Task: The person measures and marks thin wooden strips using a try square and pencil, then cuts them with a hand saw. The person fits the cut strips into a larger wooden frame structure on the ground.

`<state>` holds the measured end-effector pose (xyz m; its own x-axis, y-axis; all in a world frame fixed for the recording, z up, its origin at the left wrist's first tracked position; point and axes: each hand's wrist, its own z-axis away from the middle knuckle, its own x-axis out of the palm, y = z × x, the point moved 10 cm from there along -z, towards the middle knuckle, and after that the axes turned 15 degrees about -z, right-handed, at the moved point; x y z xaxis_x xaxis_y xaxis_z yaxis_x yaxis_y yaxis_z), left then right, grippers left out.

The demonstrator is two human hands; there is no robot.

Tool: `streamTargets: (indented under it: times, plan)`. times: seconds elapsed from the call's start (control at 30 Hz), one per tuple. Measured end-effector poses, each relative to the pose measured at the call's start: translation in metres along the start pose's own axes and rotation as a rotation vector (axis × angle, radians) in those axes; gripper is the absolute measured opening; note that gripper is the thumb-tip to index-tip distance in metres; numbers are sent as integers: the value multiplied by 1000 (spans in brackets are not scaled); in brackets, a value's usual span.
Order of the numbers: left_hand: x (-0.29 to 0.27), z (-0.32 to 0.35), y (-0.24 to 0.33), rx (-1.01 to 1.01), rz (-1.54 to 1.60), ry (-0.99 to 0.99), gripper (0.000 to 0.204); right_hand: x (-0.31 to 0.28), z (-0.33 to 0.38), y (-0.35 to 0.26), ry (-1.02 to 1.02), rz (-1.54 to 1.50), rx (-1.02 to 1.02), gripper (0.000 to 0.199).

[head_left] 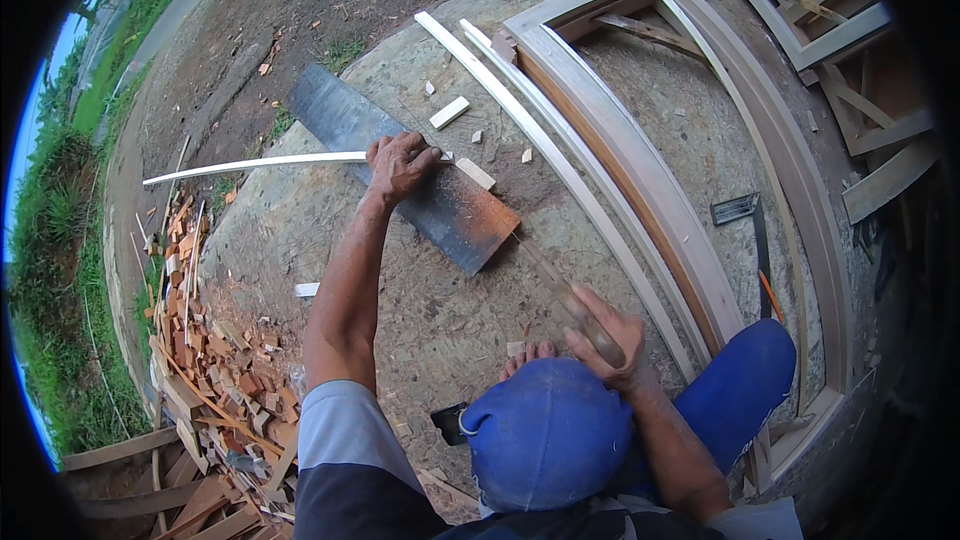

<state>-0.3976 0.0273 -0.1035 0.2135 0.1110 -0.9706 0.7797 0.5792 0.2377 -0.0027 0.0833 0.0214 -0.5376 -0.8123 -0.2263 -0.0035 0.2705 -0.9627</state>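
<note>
My left hand [400, 165] presses down, fingers closed, on a thin pale wooden strip [265, 162] laid across a dark flat board [440, 225]. The strip's long end sticks out to the left past the board. A small pale wood block [475, 174] lies on the board just right of those fingers. Nearer to me, my right hand [610, 335] is wrapped round the thick wooden handle of a tool [572, 305]. Its narrow, blurred front part points at the board's near right corner; I cannot make out its kind.
Small offcuts [450, 112] lie on the ground beyond the board. Two long pale strips [560, 160] and a large curved wooden frame [640, 155] lie to the right, with a try square [737, 210] and an orange pencil [771, 295]. Scrap wood [235, 360] is heaped left.
</note>
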Motion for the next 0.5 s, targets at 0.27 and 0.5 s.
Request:
streamTargets:
  times: [0.27, 0.5]
  plan:
    - [1, 0, 1, 14, 0, 0, 34, -1, 6, 3, -21, -9, 27, 61]
    - [1, 1, 2, 23, -3, 6, 33, 15, -24, 24, 47, -119, 95, 56]
